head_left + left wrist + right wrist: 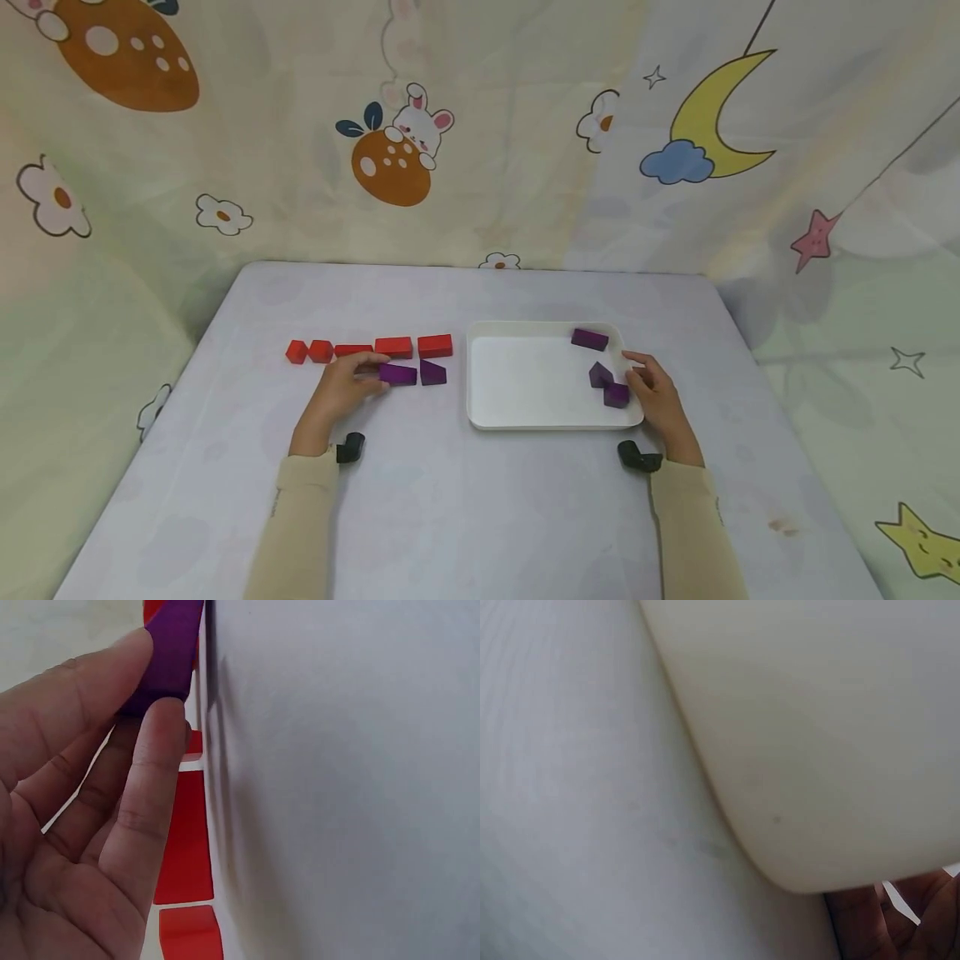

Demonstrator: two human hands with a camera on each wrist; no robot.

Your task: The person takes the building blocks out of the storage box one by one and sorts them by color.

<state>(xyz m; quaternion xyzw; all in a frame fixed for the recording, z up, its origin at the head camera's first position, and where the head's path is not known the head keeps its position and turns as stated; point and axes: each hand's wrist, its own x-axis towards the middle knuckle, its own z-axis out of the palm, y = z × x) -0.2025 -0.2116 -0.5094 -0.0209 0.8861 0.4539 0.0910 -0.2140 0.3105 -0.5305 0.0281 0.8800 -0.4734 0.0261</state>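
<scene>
Cartoon-printed cloth behind, no readable writing anywhere, and on the pale table (480,500) the left hand (341,392) pinches a purple block (398,374) under the red row (371,347), while the right hand (660,400) holds the white tray (525,417) at its corner.

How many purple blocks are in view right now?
5. Three sit in the white tray: one at its far right corner, two near the right hand. Two lie on the table below the red row: one the left hand pinches, one beside it.
</scene>
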